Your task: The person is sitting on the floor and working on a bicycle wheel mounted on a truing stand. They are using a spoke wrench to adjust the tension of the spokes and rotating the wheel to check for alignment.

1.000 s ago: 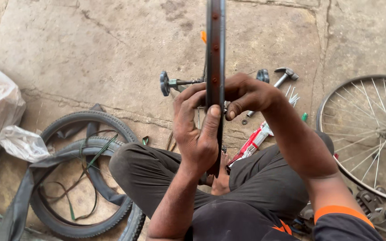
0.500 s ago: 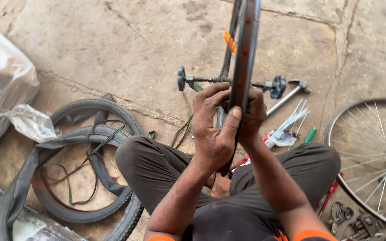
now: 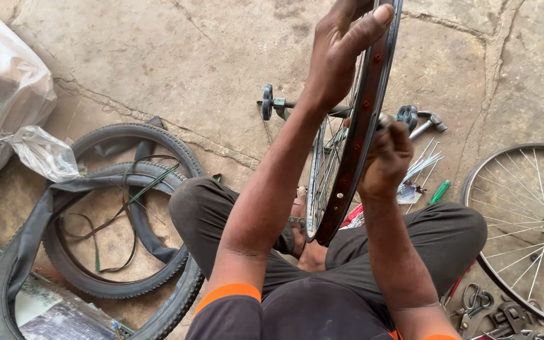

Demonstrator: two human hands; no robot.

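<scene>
A bare bicycle wheel rim (image 3: 354, 157) with spokes stands upright between my knees, edge toward me, its axle (image 3: 284, 104) sticking out to the left. My left hand (image 3: 341, 47) grips the rim high up, thumb laid over its outer edge. My right hand (image 3: 385, 154) is closed around the rim's right side lower down, beside the hub. I sit cross-legged on the stone floor in dark trousers.
Black tyres (image 3: 118, 277) and a loose inner tube lie at the left. A plastic bag (image 3: 7, 94) sits at far left. Another spoked wheel (image 3: 530, 226) lies at the right. A hammer (image 3: 429, 123), loose spokes, a green screwdriver (image 3: 439, 192) and pliers (image 3: 473, 308) are scattered nearby.
My left hand has slid up the rim toward its top while the right stays lower on the rim. The wheel has tilted and the view has come closer.
</scene>
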